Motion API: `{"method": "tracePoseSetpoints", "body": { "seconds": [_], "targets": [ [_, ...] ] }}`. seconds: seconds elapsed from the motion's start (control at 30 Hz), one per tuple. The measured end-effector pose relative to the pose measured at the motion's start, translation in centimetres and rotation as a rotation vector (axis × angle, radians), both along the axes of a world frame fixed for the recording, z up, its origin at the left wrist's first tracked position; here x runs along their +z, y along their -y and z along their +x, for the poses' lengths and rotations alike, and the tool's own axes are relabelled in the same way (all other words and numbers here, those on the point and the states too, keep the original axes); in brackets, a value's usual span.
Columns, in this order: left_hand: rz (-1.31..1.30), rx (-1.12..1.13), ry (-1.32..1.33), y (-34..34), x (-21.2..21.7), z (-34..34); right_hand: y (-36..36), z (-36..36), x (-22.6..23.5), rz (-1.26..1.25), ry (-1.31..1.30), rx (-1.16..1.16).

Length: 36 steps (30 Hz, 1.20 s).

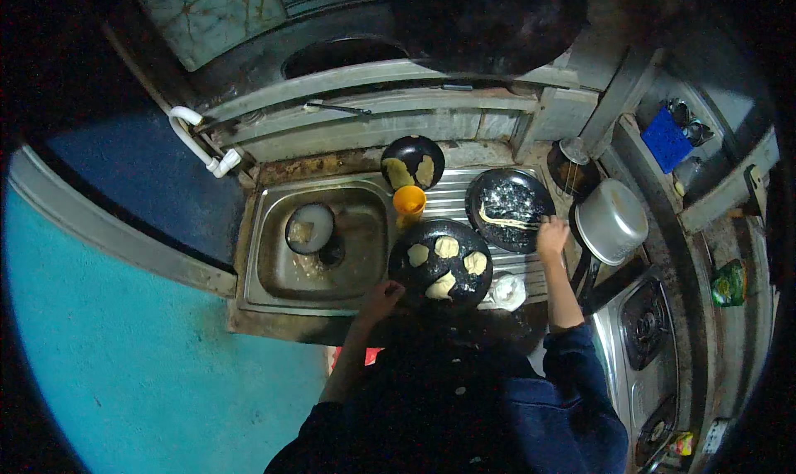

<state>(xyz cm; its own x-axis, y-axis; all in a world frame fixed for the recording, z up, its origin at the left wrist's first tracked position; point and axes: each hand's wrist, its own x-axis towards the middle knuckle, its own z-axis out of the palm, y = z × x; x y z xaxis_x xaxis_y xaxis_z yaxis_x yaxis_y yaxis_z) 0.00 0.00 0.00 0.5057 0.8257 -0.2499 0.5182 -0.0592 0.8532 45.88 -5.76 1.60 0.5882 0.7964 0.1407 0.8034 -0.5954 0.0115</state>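
My left hand (381, 299) grips the near left rim of a black pan (414, 279) that holds several pale dough pieces (447, 247), on the drainboard beside the sink. My right hand (551, 236) reaches to the right edge of a second dark round pan (502, 199) and touches a pale strip of dough (506, 221) lying across it. Both pans rest on the ribbed steel drainboard. Dark blue sleeves cover my arms.
A steel sink basin (274, 267) at left holds a dark bowl (310, 228). An orange cup (409, 200) and a small black pan with pale pieces (412, 163) stand behind. A steel pot (612, 221) and a gas stove (647, 325) are at right. A white pipe (195, 142) is at the back left.
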Motion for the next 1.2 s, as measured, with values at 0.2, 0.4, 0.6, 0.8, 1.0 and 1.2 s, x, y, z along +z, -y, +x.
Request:
{"method": "tracePoseSetpoints", "body": {
  "seconds": [0.2,0.4,0.6,0.8,1.0,1.2],
  "targets": [
    [-0.007,-0.027,-0.003,0.0,0.8,-0.1,-2.6,-6.8,-1.5,0.138,-0.43,0.432],
    [0.019,-0.037,-0.054,0.1,2.5,-1.6,-4.8,-11.7,-1.2,0.203,-0.647,0.3],
    [0.068,-0.025,0.004,0.4,0.6,-2.3,-2.9,-9.0,-0.7,0.262,-0.262,0.072],
    [0.107,-0.019,-0.012,1.0,2.5,-2.0,0.8,-1.7,-1.4,-0.084,-0.058,-0.05],
    [0.05,-0.006,-0.067,0.6,2.4,-1.6,1.8,1.0,-3.4,0.046,0.165,-0.031],
    [-0.035,-0.001,0.039,0.5,1.0,-1.9,0.8,1.0,-5.3,0.046,0.08,-0.048]
  ]
}}
